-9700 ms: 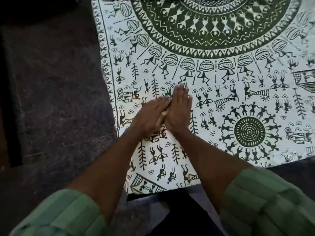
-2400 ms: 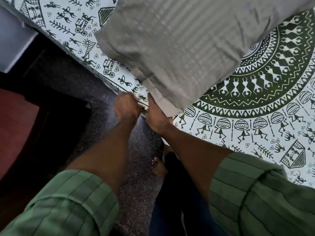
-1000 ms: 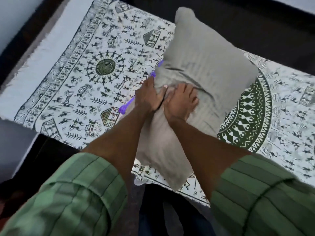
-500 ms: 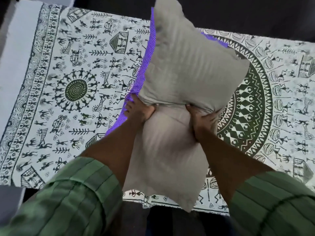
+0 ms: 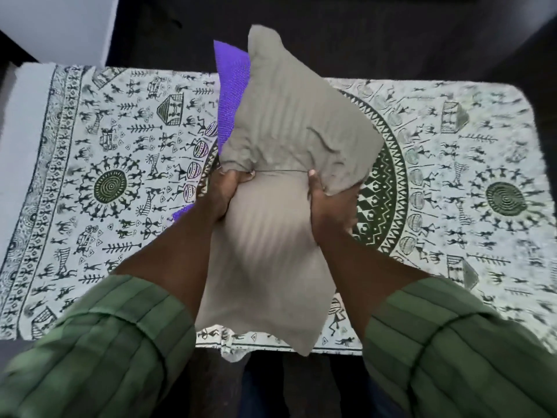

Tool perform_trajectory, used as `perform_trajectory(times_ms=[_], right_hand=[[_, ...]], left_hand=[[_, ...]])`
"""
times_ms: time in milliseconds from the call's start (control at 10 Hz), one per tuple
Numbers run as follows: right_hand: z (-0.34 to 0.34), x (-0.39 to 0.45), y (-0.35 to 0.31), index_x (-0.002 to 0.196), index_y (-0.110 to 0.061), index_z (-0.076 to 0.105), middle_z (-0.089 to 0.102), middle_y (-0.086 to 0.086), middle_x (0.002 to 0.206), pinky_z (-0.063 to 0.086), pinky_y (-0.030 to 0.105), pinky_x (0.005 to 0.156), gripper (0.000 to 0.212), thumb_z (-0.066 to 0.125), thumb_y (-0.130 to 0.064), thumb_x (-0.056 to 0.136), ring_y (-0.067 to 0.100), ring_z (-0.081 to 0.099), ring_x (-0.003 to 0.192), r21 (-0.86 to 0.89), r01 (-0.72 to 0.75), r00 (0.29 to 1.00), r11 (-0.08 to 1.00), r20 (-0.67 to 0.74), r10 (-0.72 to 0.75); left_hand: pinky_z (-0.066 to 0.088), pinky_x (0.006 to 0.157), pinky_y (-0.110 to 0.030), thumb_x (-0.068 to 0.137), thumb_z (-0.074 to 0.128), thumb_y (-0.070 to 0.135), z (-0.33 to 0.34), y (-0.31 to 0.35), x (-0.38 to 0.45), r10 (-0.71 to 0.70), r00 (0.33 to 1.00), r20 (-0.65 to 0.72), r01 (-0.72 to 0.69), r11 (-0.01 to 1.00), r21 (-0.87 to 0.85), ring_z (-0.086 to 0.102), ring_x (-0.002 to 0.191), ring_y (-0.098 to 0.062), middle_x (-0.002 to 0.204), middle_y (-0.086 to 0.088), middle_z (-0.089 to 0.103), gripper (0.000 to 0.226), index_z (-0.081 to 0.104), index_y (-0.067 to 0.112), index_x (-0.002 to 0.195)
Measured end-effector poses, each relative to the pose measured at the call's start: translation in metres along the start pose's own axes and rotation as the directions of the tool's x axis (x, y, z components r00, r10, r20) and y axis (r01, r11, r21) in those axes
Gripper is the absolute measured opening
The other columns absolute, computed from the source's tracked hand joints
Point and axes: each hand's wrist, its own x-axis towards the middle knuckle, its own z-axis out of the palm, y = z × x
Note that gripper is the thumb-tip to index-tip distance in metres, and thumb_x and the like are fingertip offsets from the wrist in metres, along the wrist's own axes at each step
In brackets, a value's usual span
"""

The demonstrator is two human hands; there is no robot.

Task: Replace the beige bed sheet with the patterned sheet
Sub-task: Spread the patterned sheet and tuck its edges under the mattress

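Dark floor around a low bed; white wall piece top left. Patterned sheet covers the whole bed, white with dark green folk figures, small ring motifs left and right, big round mandala in the middle, mostly hidden. Near edge of the sheet hangs a little over the bed front, one small fold dropping at the centre. Plain pale strip along the bed's left end.

Pillow in a beige striped case, held up over the bed centre. It is bent at the middle: upper half puffed and tilted away, lower half of the case hanging slack toward the person, its corner dangling past the bed's near edge. Purple cloth shows behind the pillow's left side, another bit just by the left wrist; cannot tell what it is attached to.

Left hand grips the pillow at the fold on the left side, fingers curled into the fabric. Right hand grips the fold on the right side, thumb on the front, fingers wrapped behind. Both forearms bare, green striped sleeves pushed up. Some motion blur on the lower case.
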Motion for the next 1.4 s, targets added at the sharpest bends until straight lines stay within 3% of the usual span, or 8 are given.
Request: perform_trajectory(times_ms=[300,500,800,900,1000,1100,1200,1400], right_hand=[[-0.115,0.088,-0.006,0.146,-0.015,0.044,0.052,0.021,0.142,0.034,0.050,0.109,0.086,0.051,-0.077,0.087,0.038,0.047,0.134,-0.156,0.148,0.987,0.977,-0.034,-0.155],[-0.200,0.163,-0.021,0.139,-0.021,0.054,0.059,0.012,0.132,0.034,0.047,0.103,0.078,0.048,-0.076,0.083,0.035,0.053,0.123,-0.279,0.341,0.914,0.898,-0.127,-0.386],[-0.322,0.278,-0.006,0.143,-0.020,0.052,0.057,0.011,0.130,0.034,0.049,0.096,0.090,0.040,-0.082,0.079,0.034,0.051,0.116,-0.529,0.286,0.806,0.799,-0.318,-0.499],[-0.324,0.305,0.016,0.148,-0.024,0.045,0.048,0.012,0.144,0.030,0.052,0.104,0.089,0.043,-0.079,0.078,0.038,0.045,0.127,-0.568,0.279,0.874,0.774,-0.184,-0.450],[-0.296,0.327,0.066,0.152,-0.034,0.036,0.036,0.008,0.156,0.025,0.054,0.114,0.096,0.041,-0.084,0.071,0.039,0.035,0.141,-0.563,0.298,0.953,0.770,0.225,-0.205],[-0.258,0.345,0.120,0.157,-0.033,0.028,0.025,0.006,0.165,0.020,0.059,0.120,0.115,0.021,-0.096,0.061,0.036,0.021,0.152,-0.560,0.361,0.857,0.746,0.514,-0.029],[-0.233,0.323,0.151,0.161,-0.025,0.017,0.006,0.006,0.171,0.006,0.053,0.125,0.092,0.038,-0.075,0.087,0.033,0.003,0.157,-0.506,0.372,0.831,0.778,0.555,-0.036],[-0.208,0.240,0.128,0.159,-0.018,0.029,0.021,0.012,0.168,0.016,0.054,0.124,0.084,0.056,-0.039,0.082,0.039,0.017,0.154,-0.518,0.338,0.937,0.786,0.102,-0.335]], left_hand=[[0.055,0.100,-0.048,0.036,0.092,0.028,0.145,0.038,-0.069,-0.207,0.933,0.296,0.263,0.951,-0.165,0.070,0.109,-0.035,0.121,-0.018,0.071,0.095,0.070,0.004,0.125],[0.054,0.099,-0.040,0.072,0.070,0.015,0.275,0.101,-0.154,-0.100,0.832,0.545,0.293,0.914,-0.279,0.071,0.101,-0.033,0.107,-0.019,0.074,0.041,0.071,-0.002,0.110],[0.060,0.062,-0.031,0.084,0.039,0.009,0.447,0.141,-0.213,-0.067,0.757,0.650,0.302,0.918,-0.257,0.073,0.070,-0.031,0.078,-0.020,0.074,0.039,0.075,-0.004,0.076],[0.061,0.064,-0.028,0.099,0.032,0.014,0.485,0.115,-0.190,-0.148,0.798,0.584,0.329,0.919,-0.217,0.074,0.070,-0.027,0.079,-0.015,0.075,0.049,0.076,0.002,0.079],[0.060,0.090,-0.036,0.098,0.049,0.023,0.507,0.072,-0.160,-0.221,0.870,0.440,0.260,0.965,-0.030,0.070,0.109,-0.032,0.120,-0.014,0.071,0.035,0.068,0.005,0.120],[0.051,0.060,-0.015,0.100,0.055,0.014,0.503,0.041,-0.164,-0.197,0.920,0.340,0.131,0.970,0.205,0.061,0.124,-0.031,0.137,-0.013,0.061,0.039,0.057,0.000,0.136],[0.045,0.055,-0.015,0.101,0.055,0.014,0.494,0.009,-0.158,-0.142,0.941,0.307,0.038,0.945,0.323,0.063,0.118,-0.029,0.129,-0.015,0.064,0.033,0.061,-0.002,0.130],[0.042,0.067,-0.030,0.083,0.069,0.040,0.443,-0.032,-0.136,-0.027,0.990,0.137,-0.035,0.900,0.434,0.066,0.078,-0.024,0.075,0.000,0.066,0.026,0.067,0.014,0.084]])
